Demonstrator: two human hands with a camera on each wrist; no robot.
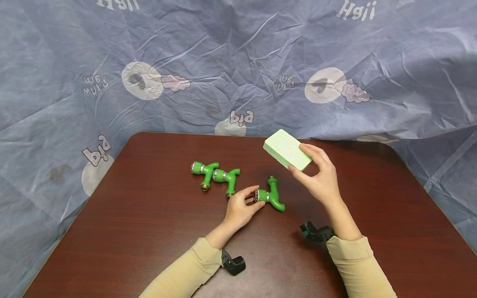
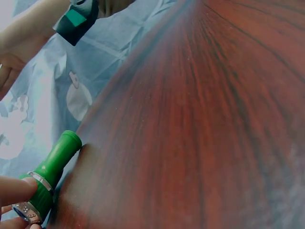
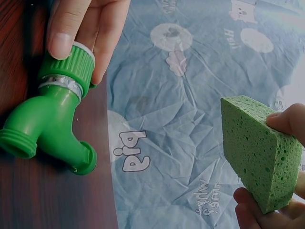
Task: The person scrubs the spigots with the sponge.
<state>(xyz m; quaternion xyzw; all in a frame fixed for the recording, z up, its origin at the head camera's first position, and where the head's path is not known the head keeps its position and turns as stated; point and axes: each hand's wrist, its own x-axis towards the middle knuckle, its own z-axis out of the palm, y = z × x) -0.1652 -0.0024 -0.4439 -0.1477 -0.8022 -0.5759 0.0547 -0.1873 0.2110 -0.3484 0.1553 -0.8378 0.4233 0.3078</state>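
Note:
Between thumb and fingers, my left hand (image 1: 240,210) grips the ribbed collar of a green tap (image 1: 275,196) in the head view. That tap has a brass threaded end pointing away and a spout toward the near right. In the right wrist view the thumb presses the collar of the same tap (image 3: 57,121). My right hand (image 1: 321,176) pinches a pale green sponge (image 1: 286,149) by its near right end, held up over the far part of the table. Small pores cover the sponge (image 3: 252,148) in the right wrist view.
Two more green taps, one at the left (image 1: 207,174) and one beside it (image 1: 228,180), lie left of the held tap. The dark red wooden table (image 1: 156,231) ends at a hanging grey-blue cloth (image 1: 231,54). Black wrist cameras sit at both cuffs.

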